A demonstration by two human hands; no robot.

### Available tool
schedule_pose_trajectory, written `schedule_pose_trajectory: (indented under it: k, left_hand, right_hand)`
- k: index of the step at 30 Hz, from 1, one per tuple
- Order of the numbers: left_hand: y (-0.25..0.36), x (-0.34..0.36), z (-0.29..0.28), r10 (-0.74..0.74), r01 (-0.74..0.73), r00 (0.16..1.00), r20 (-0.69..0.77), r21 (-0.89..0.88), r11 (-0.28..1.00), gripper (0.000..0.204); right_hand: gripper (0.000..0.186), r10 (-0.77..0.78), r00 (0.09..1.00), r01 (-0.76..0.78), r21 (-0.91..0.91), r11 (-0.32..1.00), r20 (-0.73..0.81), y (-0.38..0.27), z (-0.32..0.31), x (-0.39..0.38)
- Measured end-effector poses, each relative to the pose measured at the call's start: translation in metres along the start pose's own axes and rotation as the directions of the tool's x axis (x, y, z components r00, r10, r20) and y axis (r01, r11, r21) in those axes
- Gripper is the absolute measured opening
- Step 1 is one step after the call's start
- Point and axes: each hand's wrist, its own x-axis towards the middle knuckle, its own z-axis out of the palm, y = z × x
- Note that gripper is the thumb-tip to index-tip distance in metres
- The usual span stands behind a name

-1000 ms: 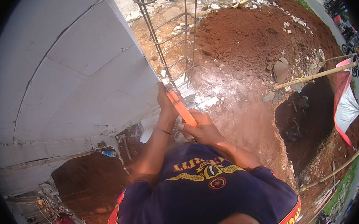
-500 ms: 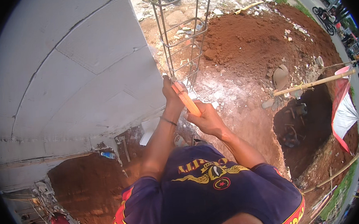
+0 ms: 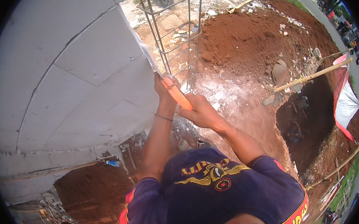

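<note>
An orange bar [image 3: 178, 96], straight-sided and crossed by a dark band near its upper end, slants between my two hands. I cannot make out its exact kind. The fingers of my right hand [image 3: 202, 111] close around its lower end. At its upper end, my left hand [image 3: 162, 90] is closed against it, beside the free edge of a grey block wall [image 3: 98, 76]; its fingertips are partly hidden. A thin pale strip [image 3: 148, 56] runs up along that wall edge from above the bar. Just beyond my hands stands a column cage of steel bars [image 3: 175, 29].
Reddish soil is heaped [image 3: 244, 32] beyond the cage. At right is a deep pit [image 3: 309, 119], with a bamboo pole [image 3: 314, 77] and a red-and-white sheet [image 3: 345, 100] by it. Another dug hollow [image 3: 89, 185] lies at lower left, near a bottle [image 3: 113, 163].
My hands and the orange bar have shifted slightly left, closer against the wall edge. The pale strip along that edge shows more now. A white piece beside my left forearm no longer shows.
</note>
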Motion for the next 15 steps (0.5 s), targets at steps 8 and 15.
schedule_pose_trajectory:
  k: [8, 15]
  left_hand:
    - [-0.04, -0.005, -0.034, -0.13, 0.127, 0.991, -0.039, -0.07, 0.989, 0.046]
    - [-0.024, 0.037, -0.06, -0.037, 0.077, 0.972, 0.234, -0.163, 0.984, 0.041]
  right_hand:
    - [0.024, 0.009, 1.0, -0.006, 0.087, 0.996, -0.03, 0.011, 0.001, -0.015]
    - [0.031, 0.017, 1.0, -0.017, -0.008, 1.0, -0.019, 0.001, 0.005, -0.003]
